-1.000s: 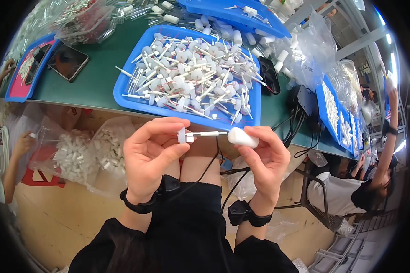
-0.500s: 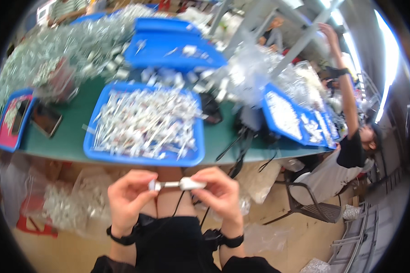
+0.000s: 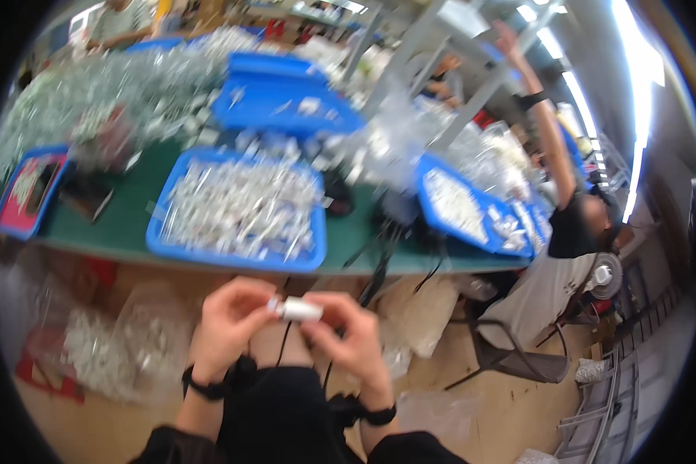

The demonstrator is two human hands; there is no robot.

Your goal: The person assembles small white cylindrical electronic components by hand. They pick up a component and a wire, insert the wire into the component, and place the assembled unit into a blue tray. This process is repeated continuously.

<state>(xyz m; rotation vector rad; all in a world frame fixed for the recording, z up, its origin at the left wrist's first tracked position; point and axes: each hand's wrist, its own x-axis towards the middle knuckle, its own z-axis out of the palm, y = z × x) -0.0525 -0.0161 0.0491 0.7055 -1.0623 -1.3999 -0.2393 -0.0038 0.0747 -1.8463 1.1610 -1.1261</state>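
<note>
Above my lap, my left hand [image 3: 232,321] pinches the left end of a small white cylindrical plastic piece [image 3: 300,310] between thumb and fingers. My right hand [image 3: 348,332] grips its other end, with the index finger and thumb closed on it. The piece lies level between both hands, short and thick, and its exact kind is too blurred to name. Beyond the hands, on the green table, a blue tray [image 3: 232,259] is heaped with many small white and clear plastic parts. Neither hand touches the tray.
A blue tray with a pink base [image 3: 11,220] lies at the left, near a dark phone [image 3: 93,199]. Further blue trays stand at the back and right. Clear bags [image 3: 158,332] of parts sit below the table. At right, a person [image 3: 564,224] with a raised arm sits on a chair [image 3: 518,359].
My hands have come closer together. The thin stem that showed between the two white ends is no longer visible. The view has shifted slightly, and the person's raised arm has moved left in it.
</note>
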